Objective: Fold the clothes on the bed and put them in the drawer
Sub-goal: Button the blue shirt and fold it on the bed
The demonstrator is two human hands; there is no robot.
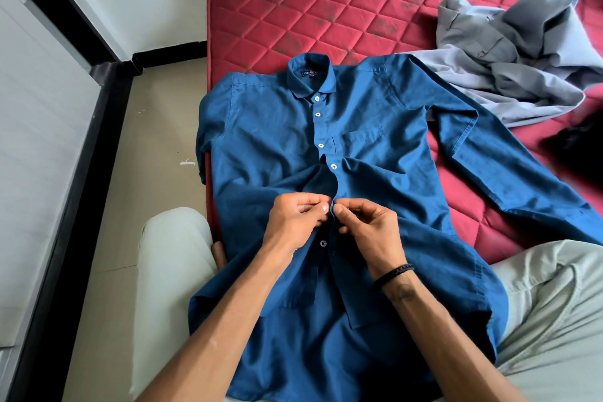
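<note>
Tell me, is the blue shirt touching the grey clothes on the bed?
Touching. In the head view, the blue shirt overlaps the grey clothes at its shoulder and sleeve, with no red mattress showing between them there.

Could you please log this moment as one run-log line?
stage: buttoning | left hand, right hand: pinching blue shirt placket | grey garment: unfolded on mattress

Bed: a red quilted mattress (326,10) is lying low beside the beige tiled floor (156,147).
Blue shirt (277,134): lying spread face up on the mattress, collar pointing to 12 o'clock, hem trailing off the edge at 6 o'clock.
Grey garment (515,52): lying crumpled at 2 o'clock, touching the shirt's sleeve.
Dark item (577,143): sitting at 3 o'clock, blurred.
</note>
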